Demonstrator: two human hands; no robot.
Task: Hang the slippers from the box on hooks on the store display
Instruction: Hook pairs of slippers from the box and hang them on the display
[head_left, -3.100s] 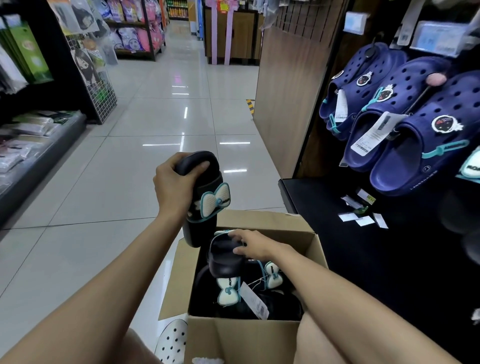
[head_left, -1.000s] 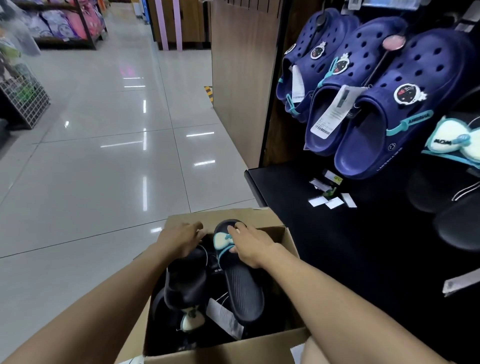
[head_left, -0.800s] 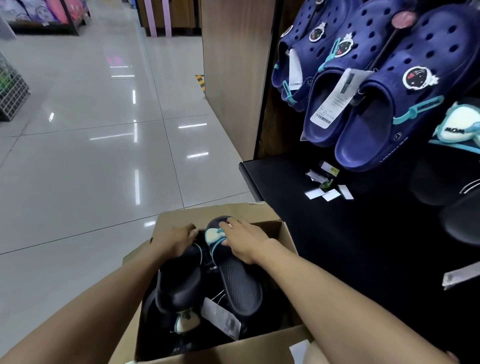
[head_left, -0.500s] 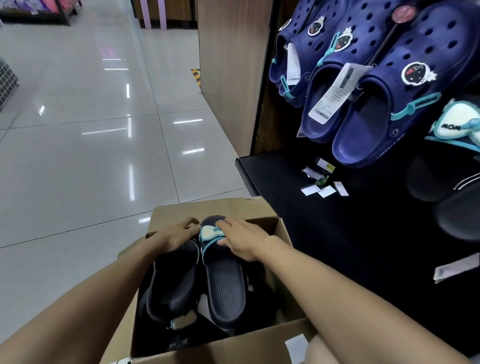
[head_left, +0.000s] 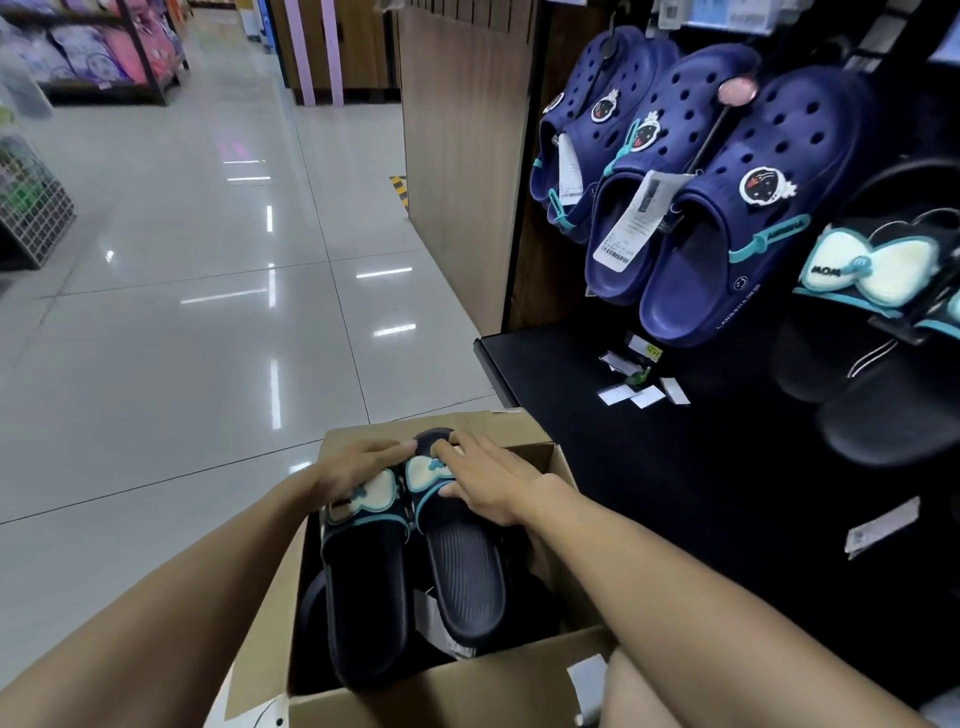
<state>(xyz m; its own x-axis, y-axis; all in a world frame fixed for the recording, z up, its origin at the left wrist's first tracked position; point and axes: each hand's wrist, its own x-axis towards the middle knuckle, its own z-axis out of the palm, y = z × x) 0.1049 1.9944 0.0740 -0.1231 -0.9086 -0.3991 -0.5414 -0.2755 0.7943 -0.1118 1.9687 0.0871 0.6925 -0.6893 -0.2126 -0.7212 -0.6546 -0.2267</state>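
While both of my hands reach into the box (head_left: 441, 691), I see the left hand (head_left: 358, 467) lying over the strap end of the left slipper (head_left: 363, 587), fingers curled around its toe and bow, gripping it. My right hand (head_left: 488, 480) rests on the right slipper (head_left: 462, 571), fingers bent over its pale bow and strap, thumb tucked at the strap's edge, so it holds that one as well. I have the two dark slippers side by side and touching, soles down, heels toward me, raised above the other dark footwear lying deeper in the box. A white tag (head_left: 441, 631) shows between and beneath them. I see the cardboard box standing open on the tiled floor (head_left: 182, 338), just beside the black shelf (head_left: 649, 467) of the display. On that shelf lie a few small paper labels (head_left: 631, 395). Above it, navy clogs (head_left: 727, 208) hang in a row, one carrying a long barcode tag (head_left: 631, 223). To their right hang black slippers with a bow (head_left: 872, 265) that look like mine. Far left across the aisle, I make out a wire rack (head_left: 31, 208) and shelves of pink packets (head_left: 104, 57).
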